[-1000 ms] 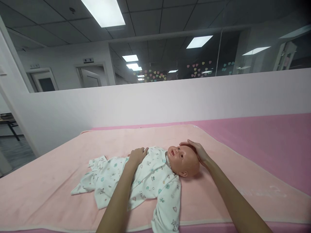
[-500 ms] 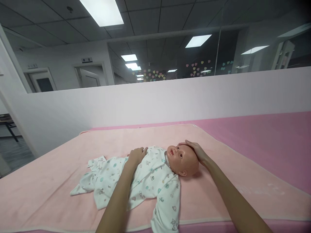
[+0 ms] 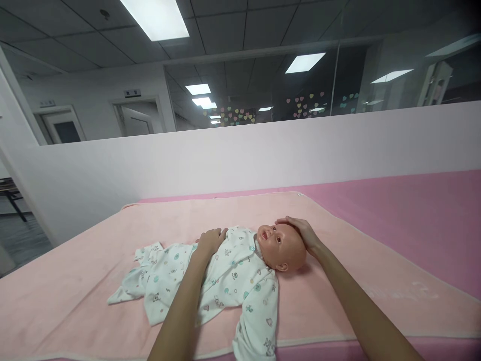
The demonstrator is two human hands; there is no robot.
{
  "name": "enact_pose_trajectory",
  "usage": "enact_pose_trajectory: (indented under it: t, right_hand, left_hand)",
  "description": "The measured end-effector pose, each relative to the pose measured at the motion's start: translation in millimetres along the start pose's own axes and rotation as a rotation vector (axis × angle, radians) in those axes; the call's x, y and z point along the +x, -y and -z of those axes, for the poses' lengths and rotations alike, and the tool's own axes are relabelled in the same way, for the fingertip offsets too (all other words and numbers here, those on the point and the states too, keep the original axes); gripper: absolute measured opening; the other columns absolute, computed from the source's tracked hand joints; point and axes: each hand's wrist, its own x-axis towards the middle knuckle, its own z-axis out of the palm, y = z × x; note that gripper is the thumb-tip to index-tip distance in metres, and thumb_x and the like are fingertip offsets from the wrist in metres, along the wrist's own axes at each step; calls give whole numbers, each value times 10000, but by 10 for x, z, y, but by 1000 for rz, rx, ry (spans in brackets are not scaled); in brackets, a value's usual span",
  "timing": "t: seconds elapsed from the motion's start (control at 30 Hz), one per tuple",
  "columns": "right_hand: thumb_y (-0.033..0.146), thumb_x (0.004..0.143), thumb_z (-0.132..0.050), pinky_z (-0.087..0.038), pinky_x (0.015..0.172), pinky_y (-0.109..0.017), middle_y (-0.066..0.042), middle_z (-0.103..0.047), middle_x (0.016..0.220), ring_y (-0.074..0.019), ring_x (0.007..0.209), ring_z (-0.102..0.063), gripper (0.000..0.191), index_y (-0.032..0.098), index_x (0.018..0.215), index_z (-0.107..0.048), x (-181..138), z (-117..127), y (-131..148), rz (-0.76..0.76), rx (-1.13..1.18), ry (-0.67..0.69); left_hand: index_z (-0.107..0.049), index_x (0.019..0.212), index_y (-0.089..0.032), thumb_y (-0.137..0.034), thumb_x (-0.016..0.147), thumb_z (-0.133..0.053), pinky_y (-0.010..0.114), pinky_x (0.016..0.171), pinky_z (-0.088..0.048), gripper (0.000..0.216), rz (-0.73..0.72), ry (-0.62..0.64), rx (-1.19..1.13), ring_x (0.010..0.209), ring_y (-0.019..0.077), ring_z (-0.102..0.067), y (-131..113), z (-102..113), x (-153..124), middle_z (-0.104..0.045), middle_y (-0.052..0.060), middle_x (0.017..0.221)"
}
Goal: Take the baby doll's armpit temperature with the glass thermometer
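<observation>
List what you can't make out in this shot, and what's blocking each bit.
All in the head view:
- Palm of the left hand: hidden by its own back.
- Palm of the right hand: hidden by the hand and the doll's head.
- Middle of the printed outfit: partly covered by the left forearm.
- End of the near sleeve: cut off by the bottom edge.
- Blanket lettering: too faint to read.
</observation>
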Motion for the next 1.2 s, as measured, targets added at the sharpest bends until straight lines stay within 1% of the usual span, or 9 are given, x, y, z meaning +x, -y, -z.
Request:
enact_pose_trajectory:
  t: [0.1, 0.17, 0.33, 0.4, 0.47, 0.67, 0.9, 1.07, 1.2]
  right_hand:
    - [461, 686, -618, -428, 862, -342, -75, -699, 872, -246, 903, -615, 312, 171, 752, -710, 60, 80, -9, 95, 138, -184]
    - [480, 689, -600, -417, 883, -345, -70, -701, 858, -243, 911, -614, 322, 181, 739, -711, 64, 102, -1, 131, 168, -222]
    - [455, 720, -591, -448, 778, -338, -76, -702, 821, -233, 795, -631, 344, 141, 794, -711, -38, -18, 33, -10, -40, 60]
    - [468, 732, -572, -453, 757, -339, -79, -702, 815, -233, 774, -633, 384, 128, 851, -706, -57, -56, 32, -47, -52, 108]
    - [481, 716, -583, -453, 768, -340, -84, -701, 825, -240, 794, -632, 405, 124, 862, -705, -42, -56, 18, -49, -36, 83]
    - [531, 668, -601, -443, 819, -326, -86, -699, 865, -252, 896, -611, 399, 157, 753, -710, 30, 9, -11, 11, 80, -121]
    - [518, 701, -579, -457, 737, -308, -78, -702, 803, -228, 791, -629, 416, 130, 788, -701, -35, -83, -4, -21, -62, 72]
    - [526, 673, -601, -456, 743, -316, -87, -701, 822, -236, 801, -623, 430, 125, 788, -704, -11, -61, -12, -24, -69, 28]
    - [530, 666, -613, -430, 834, -328, -79, -694, 900, -245, 910, -602, 399, 158, 776, -708, 0, -21, 22, 48, -36, -93]
  left_hand:
    - [-603, 816, -188, -483, 861, -161, 360, 769, -397, 533, -5, 1, 5, 843, 243, -601, -1, 1, 1, -666, 99, 910]
    - [-602, 813, -187, -480, 861, -162, 361, 767, -396, 532, -9, -1, 7, 844, 244, -602, -2, 3, 1, -663, 103, 920]
    - [-605, 822, -192, -487, 858, -166, 354, 763, -397, 530, -8, -5, 7, 860, 244, -601, -4, 4, 0, -662, 103, 927]
    - [-604, 826, -195, -485, 858, -170, 352, 764, -398, 523, -6, -3, 7, 865, 244, -601, -7, 9, -3, -662, 100, 930]
    - [-602, 825, -194, -483, 859, -168, 351, 762, -399, 523, -7, -1, 6, 868, 244, -600, -11, 15, -6, -662, 100, 931]
    - [-599, 817, -186, -490, 857, -169, 352, 769, -401, 528, -4, 11, -1, 870, 248, -598, -25, 26, -23, -663, 106, 926]
    - [-615, 858, -195, -522, 840, -174, 358, 788, -404, 549, 11, 24, -61, 916, 262, -591, 9, 11, 10, -662, 105, 963]
    - [-613, 984, -223, -529, 833, -179, 320, 808, -415, 551, 18, 45, -129, 994, 235, -571, 54, 10, 33, -637, 69, 1075]
    - [-592, 1055, -229, -509, 828, -225, 310, 830, -417, 514, 13, 37, -172, 1042, 229, -549, 67, 9, 29, -614, 53, 1128]
